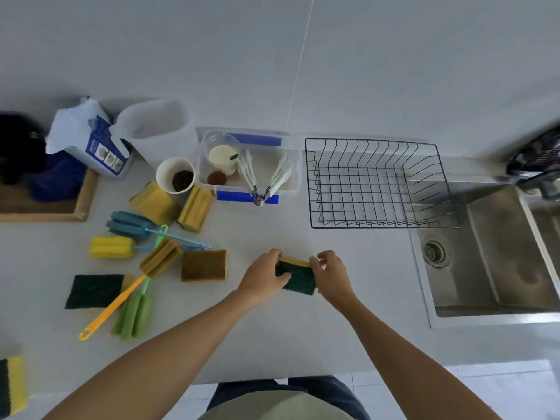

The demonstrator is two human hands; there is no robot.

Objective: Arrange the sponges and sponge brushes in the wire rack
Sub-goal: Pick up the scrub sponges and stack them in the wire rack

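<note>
Both hands hold one green-and-yellow sponge [298, 275] over the counter's middle: my left hand [266, 275] grips its left end, my right hand [331, 274] its right end. The black wire rack [375, 183] stands behind and to the right, with nothing in it. On the left lie several yellow sponges [154, 203], a brown-topped sponge [204, 265], a dark green sponge [94, 291], and sponge brushes: a teal one [128, 224], a yellow one [110, 247], a light green one [133, 316] and an orange handle [110, 312].
A steel sink [491, 256] lies right of the rack. Behind the sponges stand a paper cup [175, 175], a clear box with tongs [248, 165], a white jug [154, 125] and a blue-white bag [91, 140]. A wooden tray [45, 207] sits far left. Another sponge [12, 384] lies at the lower left edge.
</note>
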